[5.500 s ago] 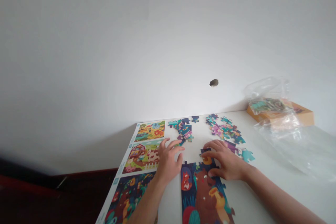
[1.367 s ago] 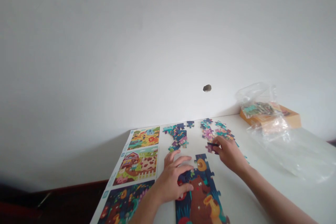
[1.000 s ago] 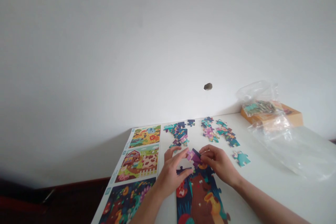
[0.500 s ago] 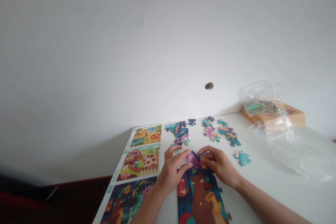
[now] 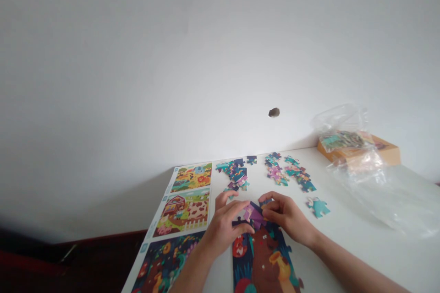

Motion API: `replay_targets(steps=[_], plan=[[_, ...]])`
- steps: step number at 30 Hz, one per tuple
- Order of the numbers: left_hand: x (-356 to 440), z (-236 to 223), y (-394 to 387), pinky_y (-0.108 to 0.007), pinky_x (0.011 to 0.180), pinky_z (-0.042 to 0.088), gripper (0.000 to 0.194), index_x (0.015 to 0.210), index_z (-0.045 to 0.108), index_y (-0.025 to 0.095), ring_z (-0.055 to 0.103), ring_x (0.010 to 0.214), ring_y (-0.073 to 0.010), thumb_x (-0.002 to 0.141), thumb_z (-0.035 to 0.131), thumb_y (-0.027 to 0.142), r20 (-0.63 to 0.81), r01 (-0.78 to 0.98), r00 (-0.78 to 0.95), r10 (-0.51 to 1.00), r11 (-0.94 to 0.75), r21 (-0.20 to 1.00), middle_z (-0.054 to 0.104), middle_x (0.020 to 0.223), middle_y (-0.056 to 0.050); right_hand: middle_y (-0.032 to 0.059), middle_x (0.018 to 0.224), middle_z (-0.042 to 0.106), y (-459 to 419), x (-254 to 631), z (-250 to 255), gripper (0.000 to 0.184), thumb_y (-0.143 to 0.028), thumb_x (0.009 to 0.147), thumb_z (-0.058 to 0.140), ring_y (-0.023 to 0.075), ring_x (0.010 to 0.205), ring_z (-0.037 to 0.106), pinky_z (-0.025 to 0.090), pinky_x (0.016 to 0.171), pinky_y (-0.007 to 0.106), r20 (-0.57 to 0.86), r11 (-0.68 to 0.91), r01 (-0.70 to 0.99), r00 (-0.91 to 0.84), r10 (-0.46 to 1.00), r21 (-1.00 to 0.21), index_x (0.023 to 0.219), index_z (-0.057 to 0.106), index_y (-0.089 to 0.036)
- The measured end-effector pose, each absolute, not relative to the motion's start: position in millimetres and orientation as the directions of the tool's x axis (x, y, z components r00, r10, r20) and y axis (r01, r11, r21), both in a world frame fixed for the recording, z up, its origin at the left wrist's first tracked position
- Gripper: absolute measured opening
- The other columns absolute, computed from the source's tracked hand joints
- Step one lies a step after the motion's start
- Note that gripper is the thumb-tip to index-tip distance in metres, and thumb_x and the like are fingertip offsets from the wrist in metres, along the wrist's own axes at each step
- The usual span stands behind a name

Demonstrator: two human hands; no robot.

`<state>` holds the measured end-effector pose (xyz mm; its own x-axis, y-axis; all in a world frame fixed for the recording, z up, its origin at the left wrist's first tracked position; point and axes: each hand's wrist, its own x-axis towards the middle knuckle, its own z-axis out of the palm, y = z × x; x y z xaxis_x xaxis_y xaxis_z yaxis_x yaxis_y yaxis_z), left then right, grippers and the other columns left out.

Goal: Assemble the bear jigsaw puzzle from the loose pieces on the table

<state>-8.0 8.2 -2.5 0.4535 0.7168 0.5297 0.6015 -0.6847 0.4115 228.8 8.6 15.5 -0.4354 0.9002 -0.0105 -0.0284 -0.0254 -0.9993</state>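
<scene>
A partly joined jigsaw puzzle [image 5: 263,256] with a brown bear lies on the white table in front of me. At its top edge is a purple puzzle piece [image 5: 253,214], between my two hands. My left hand [image 5: 223,226] has its thumb and index finger on either side of the purple piece's left part, the other fingers bent. My right hand [image 5: 287,217] pinches a dark blue puzzle piece [image 5: 265,202] between thumb and fingers, just right of the purple one. Fingers partly cover where these pieces meet the puzzle.
Loose puzzle pieces lie behind my hands in a left pile [image 5: 237,171] and a right pile [image 5: 299,174]. One teal piece [image 5: 319,207] sits apart. A picture sheet [image 5: 184,210] is at the left. Clear plastic bags [image 5: 364,169] rest over an orange box [image 5: 390,151] by the wall.
The purple piece has shifted slightly towards me, down against the bear puzzle. My left fingers have lowered a little with it. More of the dark blue piece shows at my right fingertips.
</scene>
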Motion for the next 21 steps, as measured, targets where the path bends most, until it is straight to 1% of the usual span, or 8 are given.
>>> replay_targets(steps=[4,9,13,17,21], plan=[[-8.0,-2.2,8.5,-0.044,0.100,0.046,0.046,0.124,0.063,0.024,0.054,0.117,-0.0285,0.083,0.074,0.042,0.532,0.596,0.469,0.705,-0.697,0.399,0.073,0.099,-0.007,-0.0072,0.061,0.049,9.6,228.6,14.1,0.034,-0.039,0.086,0.067,0.0078,0.057,0.032,0.021,0.055,0.025,-0.013,-0.026,-0.024,-0.437,0.899,-0.999,0.106,0.056,-0.014],[-8.1,2.1,8.6,-0.045,0.099,0.046,0.039,0.123,0.062,0.024,0.055,0.114,-0.0281,0.088,0.068,0.041,0.546,0.595,0.489,0.680,-0.718,0.361,0.073,0.098,-0.006,-0.0072,0.061,0.048,11.1,228.2,12.2,0.034,-0.040,0.086,0.067,0.0075,0.056,0.031,0.020,0.054,0.025,-0.009,-0.036,-0.053,-0.443,0.896,-0.998,0.105,0.056,-0.014],[-8.6,4.8,7.8,-0.045,0.098,0.047,0.035,0.122,0.062,0.024,0.055,0.114,-0.0277,0.090,0.067,0.037,0.529,0.612,0.504,0.682,-0.715,0.339,0.072,0.099,-0.006,-0.0071,0.061,0.049,11.0,228.0,10.9,0.035,-0.039,0.085,0.069,0.0070,0.056,0.032,0.020,0.053,0.025,-0.011,-0.042,-0.061,-0.445,0.896,-0.997,0.105,0.056,-0.014],[-9.6,5.2,7.3,-0.046,0.099,0.044,0.033,0.121,0.061,0.024,0.053,0.115,-0.0282,0.091,0.067,0.034,0.520,0.621,0.521,0.677,-0.719,0.313,0.072,0.103,-0.006,-0.0072,0.061,0.049,10.6,228.6,11.7,0.036,-0.040,0.085,0.069,0.0067,0.055,0.030,0.019,0.053,0.025,-0.009,-0.049,-0.075,-0.460,0.888,-0.996,0.106,0.056,-0.014],[-7.9,7.5,6.6,-0.045,0.100,0.042,0.029,0.118,0.062,0.023,0.053,0.114,-0.0279,0.089,0.065,0.025,0.544,0.633,0.504,0.671,-0.715,0.297,0.072,0.101,-0.005,-0.0084,0.059,0.046,9.8,227.9,13.1,0.037,-0.041,0.084,0.069,0.0065,0.054,0.029,0.018,0.052,0.024,-0.015,-0.066,-0.087,-0.492,0.871,-0.994,0.106,0.055,-0.014]])
